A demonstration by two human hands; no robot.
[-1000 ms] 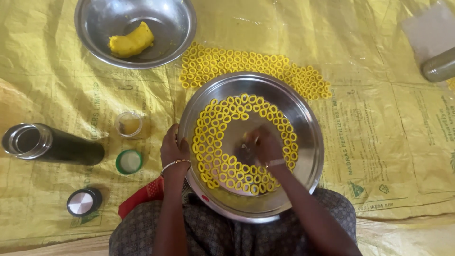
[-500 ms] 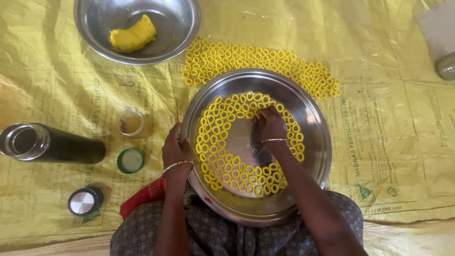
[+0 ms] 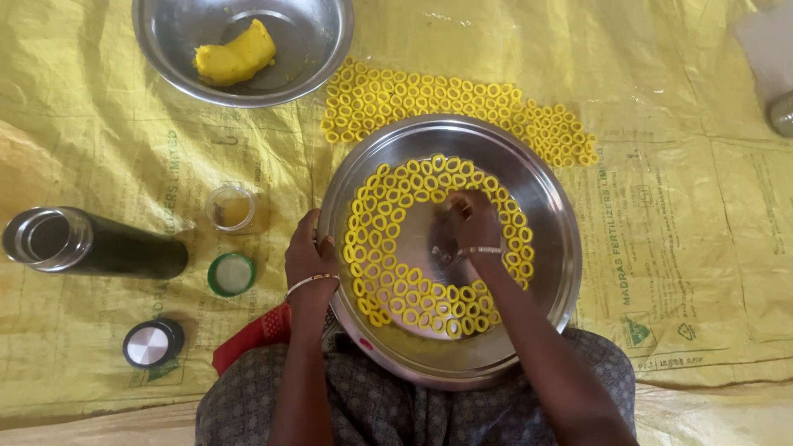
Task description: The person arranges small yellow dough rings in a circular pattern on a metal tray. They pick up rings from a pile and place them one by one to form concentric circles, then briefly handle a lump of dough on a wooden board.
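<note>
Right hand (image 3: pixel 472 221): fingers bunched, content unclear, touching the upper dough rings (image 3: pixel 413 186) | left hand (image 3: pixel 308 258): grips steel plate (image 3: pixel 545 272) rim | rings encircle right hand, nearer it.

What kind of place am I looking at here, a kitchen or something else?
Probably a floor-level home food-making spot, not a counter kitchen. A yellow plastic sheet covers the ground, small yellow dough rings lie on it, and a steel bowl holds a dough lump. The person sits with a steel plate on the lap.

Bright even daylight, soft shadows, mild glare on steel plate (image 3: pixel 545 248), sharp focus
</note>
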